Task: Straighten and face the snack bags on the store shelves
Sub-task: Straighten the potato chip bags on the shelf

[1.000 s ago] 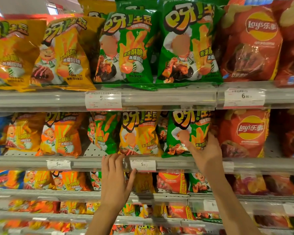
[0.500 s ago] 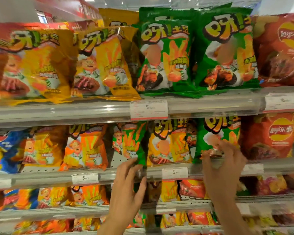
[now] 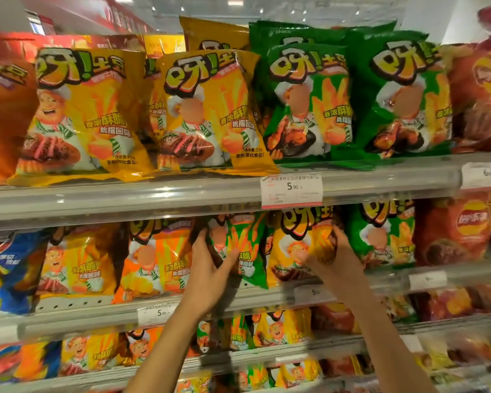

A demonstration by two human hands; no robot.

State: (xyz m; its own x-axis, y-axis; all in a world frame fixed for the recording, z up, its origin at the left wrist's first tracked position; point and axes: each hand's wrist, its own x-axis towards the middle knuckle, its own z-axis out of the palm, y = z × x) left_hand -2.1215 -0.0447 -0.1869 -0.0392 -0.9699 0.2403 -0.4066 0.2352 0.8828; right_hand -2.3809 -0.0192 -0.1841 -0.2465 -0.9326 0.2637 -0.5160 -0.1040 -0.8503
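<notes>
On the second shelf (image 3: 238, 300) stand small snack bags in a row. My left hand (image 3: 210, 268) grips the left edge of a small green bag (image 3: 243, 245), thumb across its front and fingers behind it. My right hand (image 3: 333, 256) holds the right side of the yellow bag (image 3: 292, 251) beside it, fingers curled round its edge. The green bag leans left and overlaps the yellow one. Another green bag (image 3: 380, 236) stands just right of my right hand.
The top shelf (image 3: 153, 194) carries large yellow bags (image 3: 207, 112) and green bags (image 3: 309, 103). Red chip bags (image 3: 454, 231) fill the right end. Orange and yellow bags (image 3: 153, 262) and a blue bag (image 3: 9, 268) sit to the left. A price tag (image 3: 292, 191) hangs from the top rail.
Both hands rose from the shelf rail onto the bags. The left hand took hold of the green bag, the right hand shifted left onto the yellow bag. The view swung left.
</notes>
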